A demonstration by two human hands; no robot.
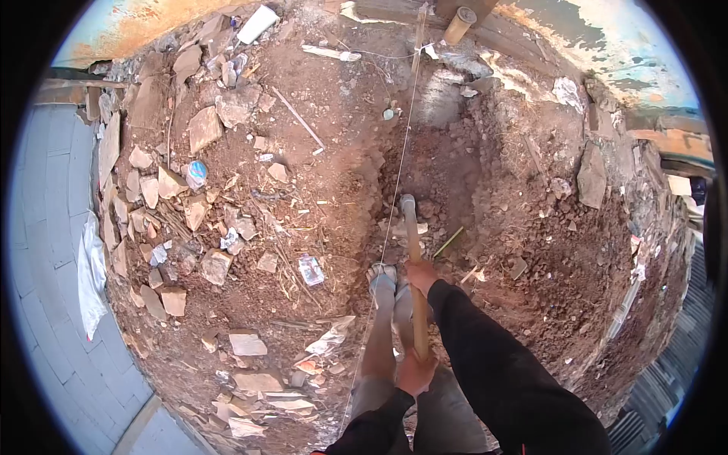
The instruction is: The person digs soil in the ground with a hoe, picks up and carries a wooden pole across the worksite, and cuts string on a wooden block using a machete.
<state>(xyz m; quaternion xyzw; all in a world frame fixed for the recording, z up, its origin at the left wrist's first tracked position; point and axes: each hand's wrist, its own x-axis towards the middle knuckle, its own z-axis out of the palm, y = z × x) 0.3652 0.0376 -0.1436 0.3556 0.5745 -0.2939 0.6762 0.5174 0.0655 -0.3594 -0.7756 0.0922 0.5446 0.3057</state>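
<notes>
Both of my hands are closed around the wooden handle (413, 243) of a long digging tool, which points away from me down a shallow trench (440, 163). My right hand (422, 274) grips it partway along, farther from my body. Close to my legs, my left hand (416, 371) holds the near end. At the far end sits a grey tool head (408, 203) against the soil; its blade is hidden, so I cannot tell its exact kind. A taut string (402, 152) runs along the trench's left side, beside the handle. My feet (382, 274) stand in the trench.
Broken stones (205, 129) and litter cover the ground at left, beside a grey block wall (57, 212). Loose soil (561, 258) is heaped at right. A wooden stake (419, 38) holds the string near a cut post (459, 26). A green stick (449, 241) lies near the tool.
</notes>
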